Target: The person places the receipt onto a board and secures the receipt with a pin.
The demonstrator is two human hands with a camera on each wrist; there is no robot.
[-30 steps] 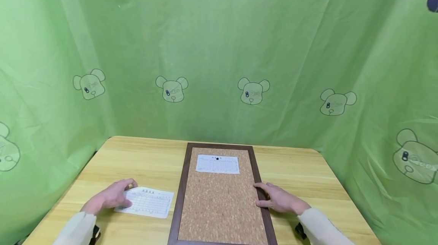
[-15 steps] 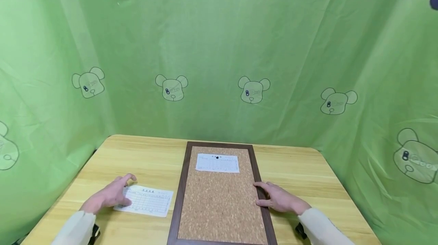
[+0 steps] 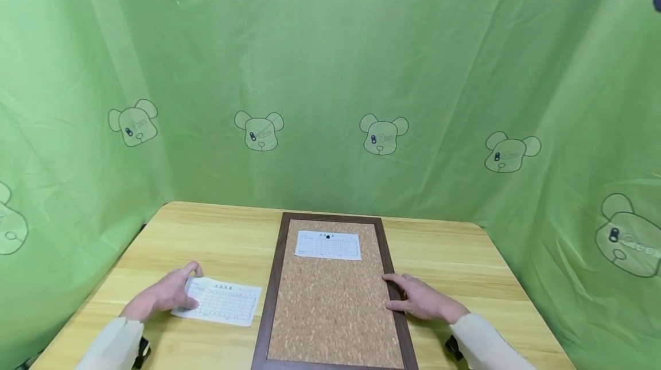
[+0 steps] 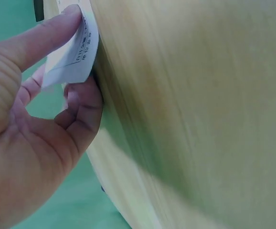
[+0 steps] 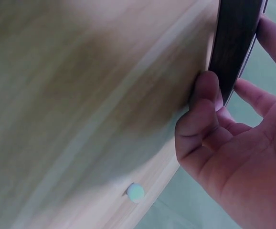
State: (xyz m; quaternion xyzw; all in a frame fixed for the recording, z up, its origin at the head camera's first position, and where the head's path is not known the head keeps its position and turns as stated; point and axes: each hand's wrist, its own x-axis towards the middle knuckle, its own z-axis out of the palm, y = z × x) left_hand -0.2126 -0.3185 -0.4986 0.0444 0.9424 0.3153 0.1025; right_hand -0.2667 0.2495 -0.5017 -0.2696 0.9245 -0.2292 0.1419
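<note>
My left hand (image 3: 165, 295) holds a printed paper form (image 3: 227, 304) by its left end, at the left of the table. In the left wrist view the thumb presses on the form's (image 4: 73, 59) printed face, with curled fingers beneath. A cork board (image 3: 335, 312) with a dark brown frame lies in the middle of the table. A second form (image 3: 328, 248) is fixed near its top by a small black pin (image 3: 327, 237). My right hand (image 3: 420, 298) grips the right side of the frame; the right wrist view shows fingers curled against its dark edge (image 5: 233, 43).
The light wooden table (image 3: 444, 249) has rounded far corners. Green curtains (image 3: 320, 71) printed with bear heads stand behind it and at both sides. In the right wrist view a small pale green round thing (image 5: 135, 192) sits near the table's edge.
My left fingers have drawn in at the form's left end, the raised finger coming down toward its edge. The right hand and the board have stayed put. The head view has tilted slightly downward.
</note>
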